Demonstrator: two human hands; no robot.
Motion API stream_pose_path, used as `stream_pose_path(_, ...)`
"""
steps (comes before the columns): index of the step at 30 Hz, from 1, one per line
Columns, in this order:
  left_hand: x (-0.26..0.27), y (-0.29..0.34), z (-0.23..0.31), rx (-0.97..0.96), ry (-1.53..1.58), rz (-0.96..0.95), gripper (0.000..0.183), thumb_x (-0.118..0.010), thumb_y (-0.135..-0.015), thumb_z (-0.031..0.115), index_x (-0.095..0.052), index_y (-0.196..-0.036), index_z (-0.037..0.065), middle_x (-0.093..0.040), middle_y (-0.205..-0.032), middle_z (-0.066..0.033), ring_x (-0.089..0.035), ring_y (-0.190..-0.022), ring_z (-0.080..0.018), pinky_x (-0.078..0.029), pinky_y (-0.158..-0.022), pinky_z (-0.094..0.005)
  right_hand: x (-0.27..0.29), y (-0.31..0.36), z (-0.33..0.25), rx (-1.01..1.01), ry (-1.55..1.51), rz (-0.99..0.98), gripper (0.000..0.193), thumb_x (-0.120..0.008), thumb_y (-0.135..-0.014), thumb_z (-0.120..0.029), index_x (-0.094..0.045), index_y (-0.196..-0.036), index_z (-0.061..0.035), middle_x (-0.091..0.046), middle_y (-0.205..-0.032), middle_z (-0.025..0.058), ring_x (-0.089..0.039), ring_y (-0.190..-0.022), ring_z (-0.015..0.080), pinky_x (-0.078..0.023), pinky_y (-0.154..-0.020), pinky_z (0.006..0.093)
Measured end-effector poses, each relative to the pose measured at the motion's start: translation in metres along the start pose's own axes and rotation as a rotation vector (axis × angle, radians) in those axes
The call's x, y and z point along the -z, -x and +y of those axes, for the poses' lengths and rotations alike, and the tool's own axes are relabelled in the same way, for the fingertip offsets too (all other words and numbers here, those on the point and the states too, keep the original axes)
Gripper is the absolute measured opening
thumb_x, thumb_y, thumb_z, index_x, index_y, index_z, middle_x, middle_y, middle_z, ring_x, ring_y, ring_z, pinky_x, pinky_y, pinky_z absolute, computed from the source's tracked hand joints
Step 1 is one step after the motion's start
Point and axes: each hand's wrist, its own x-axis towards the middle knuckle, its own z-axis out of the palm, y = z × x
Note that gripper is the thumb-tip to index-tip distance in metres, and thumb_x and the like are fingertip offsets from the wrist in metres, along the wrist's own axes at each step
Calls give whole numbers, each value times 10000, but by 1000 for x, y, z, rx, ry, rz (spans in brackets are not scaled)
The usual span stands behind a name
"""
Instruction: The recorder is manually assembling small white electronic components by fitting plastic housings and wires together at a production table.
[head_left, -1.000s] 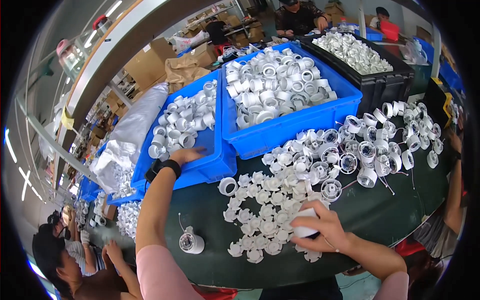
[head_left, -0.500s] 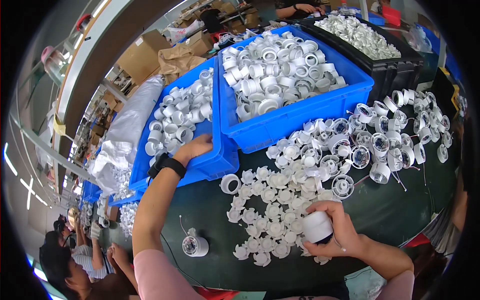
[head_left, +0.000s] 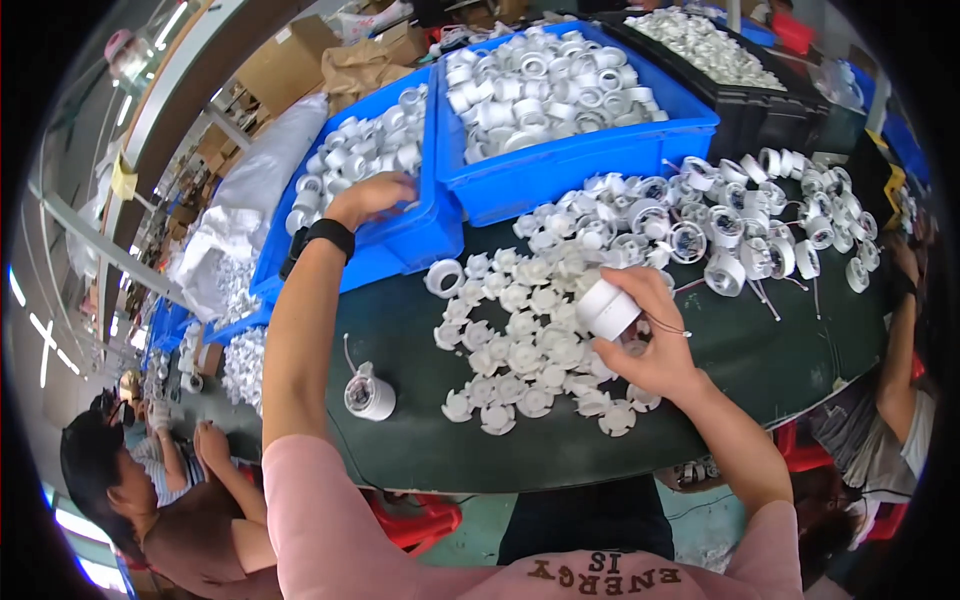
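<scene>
My left hand (head_left: 372,198) is in the front right part of the left blue bin (head_left: 400,245), by its wall. Its fingers curl down and their tips are hidden. White plastic ring-shaped parts (head_left: 345,160) fill that bin. My right hand (head_left: 655,335) grips a white cylindrical housing (head_left: 605,308), tilted, with a thin wire trailing over the fingers. It is held above a heap of white finned impellers (head_left: 525,345) on the dark green table. A single white motor housing (head_left: 370,395) with an upright wire stands left of the heap. Left of the impellers lies a white ring (head_left: 444,278).
A larger blue bin (head_left: 590,145) of white rings stands at the back, beside a black crate (head_left: 770,120) of small white pieces. Wired motor housings (head_left: 725,225) spread across the right. A white sack (head_left: 250,180) leans at left. Other people (head_left: 150,490) sit at both sides.
My view has tilted down, so the table and bins sit higher in the picture. The right hand still holds the housing over the impellers, and the left hand stays in the left bin.
</scene>
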Motion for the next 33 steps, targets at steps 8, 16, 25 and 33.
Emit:
stream_pose_path(8,-15,-90,-63,67,-506,-2,536,-563,-834,371,-553,-1258,44,-548,-1300,-145,-529,-1167,-274,-394,-979,-393,6,10,-3,-91,-19,-58,598,-729,-648,-106,-499,-1199,-66,-503,-1101,96,-519,-834,146,-429,-612,245)
stream_pose_path(16,4,-63,-81,-121,-553,19,517,-526,-802,449,-637,-1121,58,-614,-1149,-218,-584,-1070,-374,-429,-942,-418,2,9,1,-184,-150,-23,609,-705,-702,-3,-434,-1246,-27,-467,-1175,95,-553,-1018,182,-484,-837,299)
stream_pose_path(25,-118,150,53,-1020,-227,625,587,-782,-618,6,-548,-1155,41,-546,-1227,-156,-563,-1103,-291,-459,-926,-370,15,3,-18,-349,-867,-156,514,-628,-897,-193,-400,-1315,2,-503,-1255,131,-573,-1037,208,-543,-777,338)
stream_pose_path(33,-233,245,62,-1217,85,624,494,-796,-597,59,-602,-1050,83,-440,-1263,-188,-483,-1117,-403,-418,-915,-443,11,58,-78,-520,-1083,-422,605,-660,-883,-213,-362,-1352,26,-480,-1258,139,-572,-1016,188,-539,-735,321)
